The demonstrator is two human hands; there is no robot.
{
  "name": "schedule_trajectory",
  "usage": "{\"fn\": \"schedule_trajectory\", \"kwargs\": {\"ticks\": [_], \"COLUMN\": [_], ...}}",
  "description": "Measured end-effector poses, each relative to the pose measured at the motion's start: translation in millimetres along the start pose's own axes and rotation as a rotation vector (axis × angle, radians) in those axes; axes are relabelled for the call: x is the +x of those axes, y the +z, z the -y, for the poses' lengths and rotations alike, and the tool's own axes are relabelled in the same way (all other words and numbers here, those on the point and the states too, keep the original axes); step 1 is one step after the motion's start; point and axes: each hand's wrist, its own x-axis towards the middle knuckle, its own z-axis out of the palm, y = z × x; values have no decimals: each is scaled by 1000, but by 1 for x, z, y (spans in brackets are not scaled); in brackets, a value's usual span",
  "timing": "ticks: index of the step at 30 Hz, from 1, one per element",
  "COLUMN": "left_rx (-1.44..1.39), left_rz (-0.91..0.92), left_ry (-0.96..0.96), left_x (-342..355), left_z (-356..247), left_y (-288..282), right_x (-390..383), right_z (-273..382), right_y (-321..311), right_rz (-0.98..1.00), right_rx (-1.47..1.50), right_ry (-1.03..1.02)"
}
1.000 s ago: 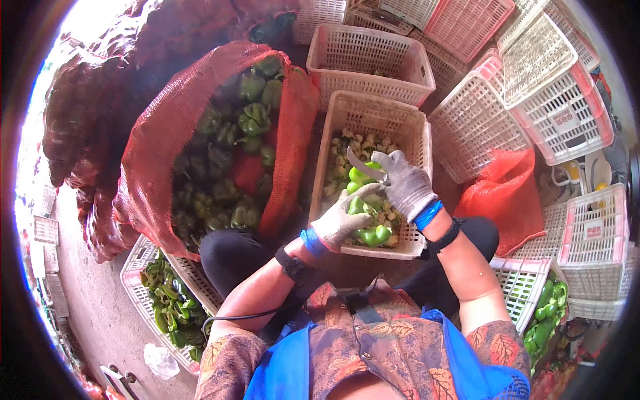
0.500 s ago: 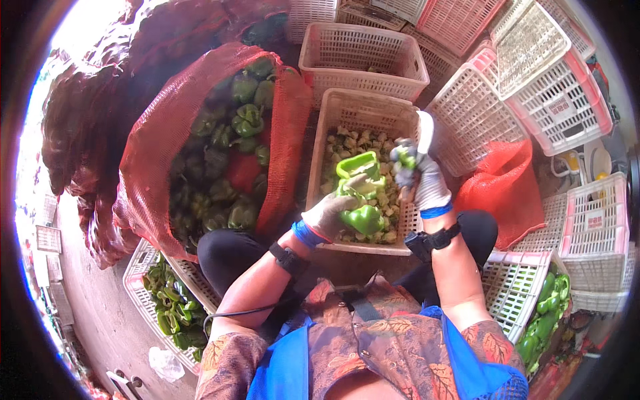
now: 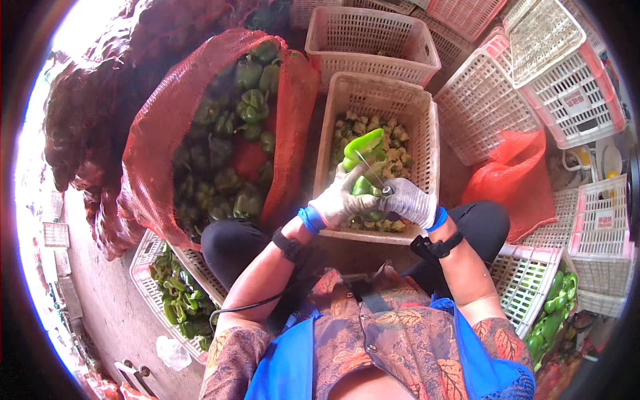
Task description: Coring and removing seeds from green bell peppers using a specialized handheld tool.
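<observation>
- Far to the left, on the floor, a white crate (image 3: 143,267) holds long green peppers (image 3: 175,300); its near corner sits beside the person's left knee.
- Above that crate, a big red mesh sack (image 3: 157,133) lies open, full of dark green bell peppers (image 3: 230,167), with one reddish pepper among them.
- Right of the sack, touching its side, stands a pale plastic crate (image 3: 427,133) with cut pepper scraps (image 3: 393,143) on its bottom; it sits between the person's knees.
- Over the near edge of this crate, the left hand (image 3: 340,200), in a grey-white glove with a blue cuff, is closed around a bright green pepper (image 3: 363,147), which sticks up and away from the palm, over the scraps.
- Just beside it and touching, the right hand (image 3: 410,200), gloved alike, is closed on a small knife (image 3: 373,173); the thin blade lies against the pepper.
- Beyond the crate, at the far side, another pale crate (image 3: 373,40) stands nearly bare.
- Further right, several white and pink crates (image 3: 533,80) lie tilted and stacked, and a red sack (image 3: 527,173) lies crumpled by the right knee.
- At the right edge, a white crate (image 3: 527,280) holds more long green peppers (image 3: 553,313).
</observation>
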Motion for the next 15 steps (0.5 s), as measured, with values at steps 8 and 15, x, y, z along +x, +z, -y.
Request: {"fn": "schedule_trajectory", "kwargs": {"ticks": [8, 15], "left_rx": [77, -281], "left_rz": [7, 101], "left_ry": [100, -6], "left_x": [-1, -9], "left_z": [-8, -29], "left_y": [10, 22], "right_x": [-3, -11], "right_z": [-12, -36], "right_y": [17, 18], "right_rz": [-72, 53], "right_rx": [243, 935], "right_ry": [-282, -284]}}
